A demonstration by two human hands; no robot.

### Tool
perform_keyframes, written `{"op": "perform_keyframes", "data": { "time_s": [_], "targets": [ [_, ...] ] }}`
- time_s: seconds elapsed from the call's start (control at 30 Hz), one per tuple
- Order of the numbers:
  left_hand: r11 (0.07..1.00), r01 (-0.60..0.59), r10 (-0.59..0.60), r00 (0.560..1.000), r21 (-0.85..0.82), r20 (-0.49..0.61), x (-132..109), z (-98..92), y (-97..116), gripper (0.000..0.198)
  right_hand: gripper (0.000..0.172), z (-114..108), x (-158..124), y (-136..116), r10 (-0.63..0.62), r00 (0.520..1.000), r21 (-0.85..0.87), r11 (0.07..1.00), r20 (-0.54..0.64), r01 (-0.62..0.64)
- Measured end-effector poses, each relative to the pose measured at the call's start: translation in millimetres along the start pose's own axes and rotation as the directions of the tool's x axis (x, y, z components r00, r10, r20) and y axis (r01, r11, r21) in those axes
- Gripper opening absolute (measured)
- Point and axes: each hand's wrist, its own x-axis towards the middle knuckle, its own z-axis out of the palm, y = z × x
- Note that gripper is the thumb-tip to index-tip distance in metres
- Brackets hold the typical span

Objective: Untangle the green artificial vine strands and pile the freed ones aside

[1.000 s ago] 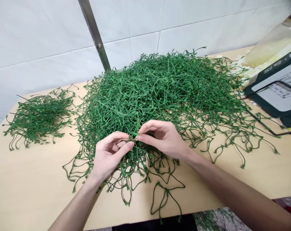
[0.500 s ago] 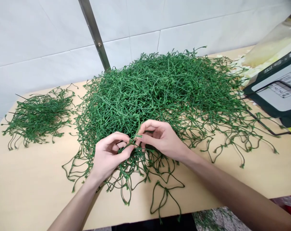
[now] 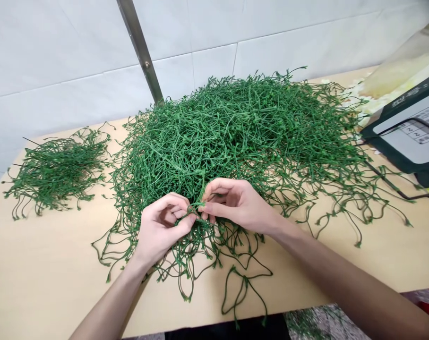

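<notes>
A thin green artificial plant stem with small tips is held between my two hands, just in front of a big heap of similar green stems. My left hand pinches it between thumb and forefinger. From the other side, the thumb and fingers of my right hand close on the same stem, nearly touching the left fingertips. Other tangled stems lie under both hands, so exactly where the held one ends is hard to make out.
To the left lies a smaller pile of green stems. A dark box with a white label and a thin black rod stand at the right, near small white pieces. A metal post rises against the tiled wall behind the table.
My right thumb has shifted slightly down and to the left along the stem, and the fingertips of both hands sit a little differently. The piles look the same.
</notes>
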Motion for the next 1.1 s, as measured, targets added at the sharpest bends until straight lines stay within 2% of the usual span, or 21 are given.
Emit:
{"op": "perform_keyframes", "data": {
  "time_s": [0.17, 0.33, 0.47, 0.57, 0.67, 0.8, 1.0, 1.1],
  "targets": [
    [0.997, 0.025, -0.024, 1.0, 0.07, -0.002, -1, -0.7, 1, 0.015, 0.023, -3, 0, 3, 0.033, 0.999, 0.069, 0.997, 0.025, -0.035],
    [0.992, 0.035, -0.035, 0.999, 0.124, -0.009, 0, 0.4, 3, 0.012, 0.036, -6, -1, 5, 0.107, 0.992, 0.114, 0.987, 0.06, -0.114],
    [0.99, 0.056, -0.053, 0.998, 0.13, -0.029, 0, 1.5, 3, 0.013, 0.038, -2, -4, 2, 0.022, 0.999, -0.065, 0.998, 0.029, -0.02],
    [0.988, 0.086, -0.081, 0.996, 0.131, -0.046, -2, 1.9, 2, 0.013, 0.042, 3, -6, 1, -0.105, 0.994, -0.276, 0.955, 0.04, 0.112],
    [0.987, 0.115, -0.108, 0.992, 0.111, -0.067, -3, 2.0, 1, 0.012, 0.027, 6, -7, 1, -0.186, 0.982, -0.446, 0.878, 0.016, 0.173],
    [0.988, 0.137, -0.133, 0.989, 0.068, -0.065, -2, 0.3, 0, 0.014, 0.008, 4, -7, 1, -0.194, 0.981, -0.562, 0.811, 0.004, 0.163],
    [0.987, 0.158, -0.157, 0.986, 0.028, -0.047, -1, -3.6, -3, 0.015, 0.014, -1, -4, 1, -0.164, 0.986, -0.604, 0.786, -0.001, 0.13],
    [0.987, 0.156, -0.155, 0.987, 0.019, -0.05, -1, -3.6, -3, 0.014, 0.019, -1, -5, 0, -0.115, 0.992, -0.625, 0.771, 0.053, 0.123]
  ]
}}
